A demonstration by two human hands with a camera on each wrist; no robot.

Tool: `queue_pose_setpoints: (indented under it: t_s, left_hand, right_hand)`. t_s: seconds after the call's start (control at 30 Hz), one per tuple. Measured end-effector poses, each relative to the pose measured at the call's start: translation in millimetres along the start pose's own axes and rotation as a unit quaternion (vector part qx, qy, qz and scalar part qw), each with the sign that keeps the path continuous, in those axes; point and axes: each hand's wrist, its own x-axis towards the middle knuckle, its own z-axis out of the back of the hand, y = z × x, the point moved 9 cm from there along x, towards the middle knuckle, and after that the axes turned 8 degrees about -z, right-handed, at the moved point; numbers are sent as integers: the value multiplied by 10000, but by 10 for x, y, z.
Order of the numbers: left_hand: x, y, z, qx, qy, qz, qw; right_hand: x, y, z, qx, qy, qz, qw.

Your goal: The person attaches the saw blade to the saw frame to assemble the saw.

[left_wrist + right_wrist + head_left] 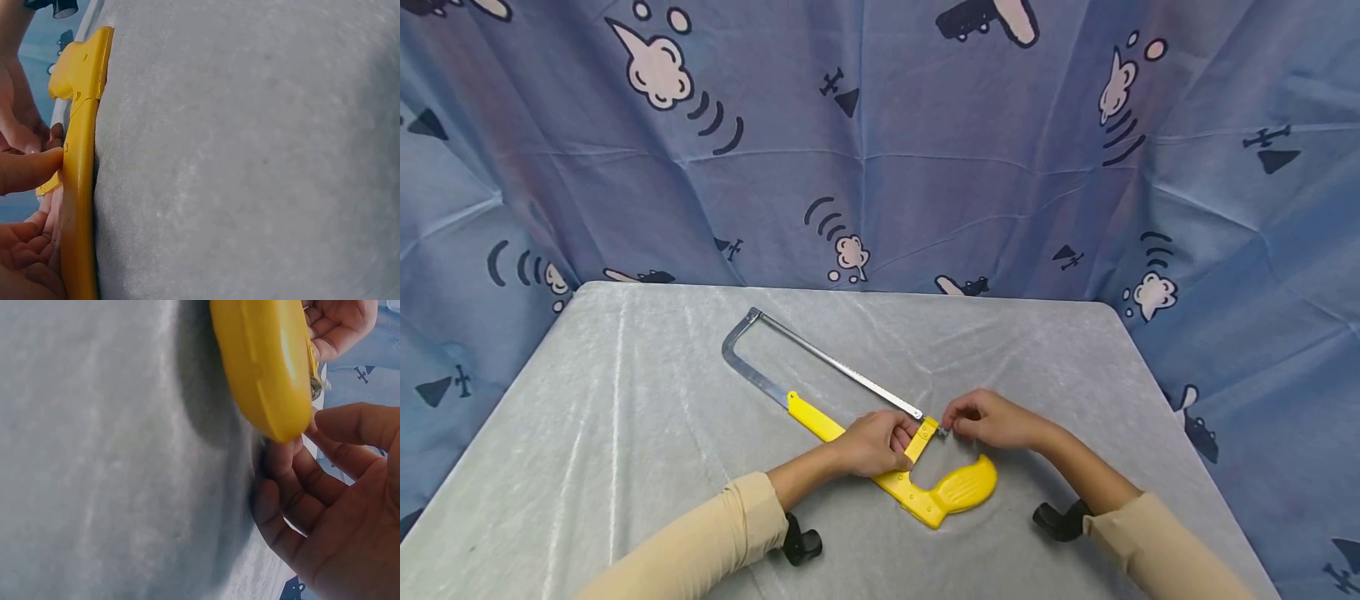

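Note:
A hacksaw (pixel 964 487) with a yellow handle and a metal frame lies aslant on the cloth, its blade (pixel 850 371) side facing away from me. My left hand (pixel 872 442) grips the yellow frame near the handle, thumb on the near side and fingers around the short upright. At the outer end of that upright is a small metal wing nut (pixel 315 389). My right hand (pixel 996 418) is right beside this nut, thumb and index finger bent toward it. In the right wrist view the thumb tip (pixel 325 425) shows just below the nut, with a small gap.
A pale grey plush cloth (pixel 647 450) covers the table. Blue patterned curtain (pixel 880 150) hangs along the back and both sides. Black wrist-worn devices (pixel 802 540) show below both wrists, close to the cloth.

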Motion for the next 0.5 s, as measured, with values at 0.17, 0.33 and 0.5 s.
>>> queue_pose_setpoints:
  t_s: [0.17,0.33,0.5]
  left_hand:
    - [0,3,-3,-1,19,46,10000]
    - [-1,-8,1,2,20,21,10000]
    - [1,-22,-1,3,50,-8,10000]
  right_hand:
    - [25,-22,-77,-100,216,-141,9996]
    - [31,6,-111,-219,285,-183,9992]
    - [36,33,-146,-353,279,-237,9987]
